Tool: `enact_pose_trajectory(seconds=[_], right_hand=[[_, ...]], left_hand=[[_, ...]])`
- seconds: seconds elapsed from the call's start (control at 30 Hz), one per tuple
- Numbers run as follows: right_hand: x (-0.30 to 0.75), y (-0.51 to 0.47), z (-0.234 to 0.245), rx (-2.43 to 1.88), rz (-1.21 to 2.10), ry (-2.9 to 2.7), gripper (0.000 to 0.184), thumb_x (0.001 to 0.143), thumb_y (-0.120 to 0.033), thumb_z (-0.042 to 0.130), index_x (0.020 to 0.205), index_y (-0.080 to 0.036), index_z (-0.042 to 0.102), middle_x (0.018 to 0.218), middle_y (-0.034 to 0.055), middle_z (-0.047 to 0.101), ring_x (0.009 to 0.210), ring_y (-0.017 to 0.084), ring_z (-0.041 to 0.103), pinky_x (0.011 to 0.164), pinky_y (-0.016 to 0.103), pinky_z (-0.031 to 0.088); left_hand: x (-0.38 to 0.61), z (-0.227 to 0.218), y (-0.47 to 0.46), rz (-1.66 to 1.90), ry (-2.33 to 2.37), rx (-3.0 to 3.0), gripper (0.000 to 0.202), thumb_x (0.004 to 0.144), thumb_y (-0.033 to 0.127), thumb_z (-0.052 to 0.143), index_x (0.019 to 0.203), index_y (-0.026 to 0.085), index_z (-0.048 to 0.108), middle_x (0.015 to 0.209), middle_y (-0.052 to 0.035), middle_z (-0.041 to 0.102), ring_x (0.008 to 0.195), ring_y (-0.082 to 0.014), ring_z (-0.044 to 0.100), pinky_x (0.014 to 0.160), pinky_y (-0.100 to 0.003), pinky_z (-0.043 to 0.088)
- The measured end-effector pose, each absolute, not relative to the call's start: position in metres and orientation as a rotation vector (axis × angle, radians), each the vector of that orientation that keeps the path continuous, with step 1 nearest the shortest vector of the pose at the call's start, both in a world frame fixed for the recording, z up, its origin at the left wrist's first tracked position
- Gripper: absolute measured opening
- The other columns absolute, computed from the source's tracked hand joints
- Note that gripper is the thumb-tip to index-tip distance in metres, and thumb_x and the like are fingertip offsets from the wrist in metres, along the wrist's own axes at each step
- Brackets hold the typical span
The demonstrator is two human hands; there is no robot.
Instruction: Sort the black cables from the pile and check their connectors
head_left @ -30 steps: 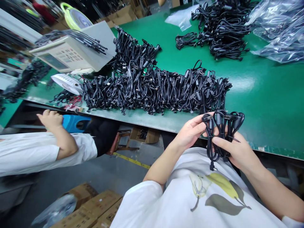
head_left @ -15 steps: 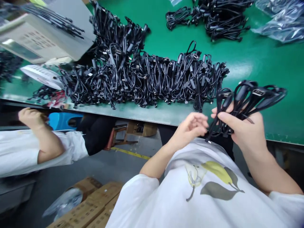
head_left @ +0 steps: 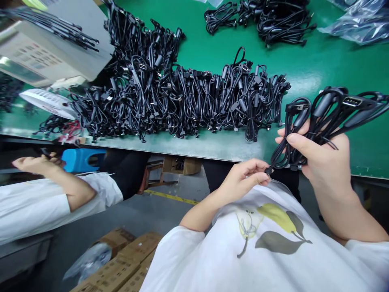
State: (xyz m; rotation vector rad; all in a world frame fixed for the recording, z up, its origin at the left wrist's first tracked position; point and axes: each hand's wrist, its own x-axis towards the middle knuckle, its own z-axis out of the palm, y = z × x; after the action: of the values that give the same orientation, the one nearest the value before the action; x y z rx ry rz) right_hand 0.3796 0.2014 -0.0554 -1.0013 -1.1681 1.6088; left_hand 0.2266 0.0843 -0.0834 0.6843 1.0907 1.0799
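Note:
My right hand (head_left: 322, 160) is closed around a bundle of black cables (head_left: 325, 117), whose looped ends and plugs fan out up and to the right over the green table (head_left: 331, 69). My left hand (head_left: 246, 176) hovers just below the table edge, its fingertips pinched on the small plug at the bundle's lower end. A long row of coiled black cables (head_left: 182, 101) lies along the front of the table to the left of my hands.
Another cable heap (head_left: 267, 20) and clear plastic bags (head_left: 355, 24) lie at the far side. A beige machine (head_left: 51, 44) stands at the left. A co-worker's arm (head_left: 51, 182) in a white sleeve reaches under the table. Cardboard boxes (head_left: 121, 263) sit on the floor.
My right hand has lifted the bundle up and to the right. My left hand let go of the top of the cables, dropped lower and now pinches the bottom plug.

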Motion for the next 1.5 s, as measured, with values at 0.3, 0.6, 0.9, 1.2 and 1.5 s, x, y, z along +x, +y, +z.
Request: enact_pose_trajectory(seconds=[0.3,0.6,0.9,1.2,1.5], right_hand=[[0.385,0.209,-0.064,-1.075,1.923,-0.942,0.024,0.076,-0.031,0.091,0.082,-0.024,0.068,0.095,0.001,0.08,0.086,0.022,0.078,0.069,0.03,0.065],[0.381,0.195,-0.062,-0.983,2.038,-1.102,0.026,0.078,-0.031,0.09,0.086,-0.023,0.067,0.085,0.0018,0.076,0.088,0.023,0.077,0.068,0.026,0.061],[0.391,0.185,-0.085,-0.983,2.078,-1.543,0.023,0.087,-0.04,0.082,0.089,-0.022,0.069,0.076,-0.0003,0.069,0.068,0.017,0.064,0.064,0.028,0.053],[0.385,0.182,-0.084,-1.034,1.901,-1.823,0.03,0.088,-0.05,0.077,0.083,-0.022,0.069,0.081,0.0021,0.07,0.076,0.022,0.063,0.073,0.034,0.052],[0.389,0.182,-0.095,-0.913,2.198,-1.561,0.02,0.086,-0.034,0.083,0.083,-0.022,0.067,0.076,-0.0012,0.066,0.08,0.02,0.066,0.078,0.032,0.054]], left_hand=[[0.214,-0.08,0.082,1.008,1.262,0.909,0.036,0.091,0.05,0.073,0.099,0.016,0.067,0.086,-0.003,0.069,0.079,-0.0137,0.063,0.08,-0.028,0.05],[0.193,-0.072,0.09,1.433,1.411,1.049,0.031,0.096,0.046,0.068,0.113,0.02,0.067,0.1,-0.0059,0.068,0.087,-0.0154,0.063,0.082,-0.027,0.052],[0.193,-0.04,0.131,1.223,1.465,1.318,0.055,0.08,0.052,0.083,0.119,0.022,0.06,0.119,-0.0078,0.064,0.113,-0.023,0.06,0.102,-0.035,0.048],[0.199,-0.051,0.136,1.182,1.424,1.199,0.032,0.085,0.045,0.079,0.078,0.017,0.067,0.105,-0.0078,0.065,0.107,-0.0233,0.061,0.103,-0.037,0.049],[0.193,-0.048,0.13,1.096,1.301,1.058,0.042,0.087,0.057,0.071,0.094,0.016,0.074,0.119,-0.0109,0.058,0.105,-0.0242,0.062,0.072,-0.029,0.061]])
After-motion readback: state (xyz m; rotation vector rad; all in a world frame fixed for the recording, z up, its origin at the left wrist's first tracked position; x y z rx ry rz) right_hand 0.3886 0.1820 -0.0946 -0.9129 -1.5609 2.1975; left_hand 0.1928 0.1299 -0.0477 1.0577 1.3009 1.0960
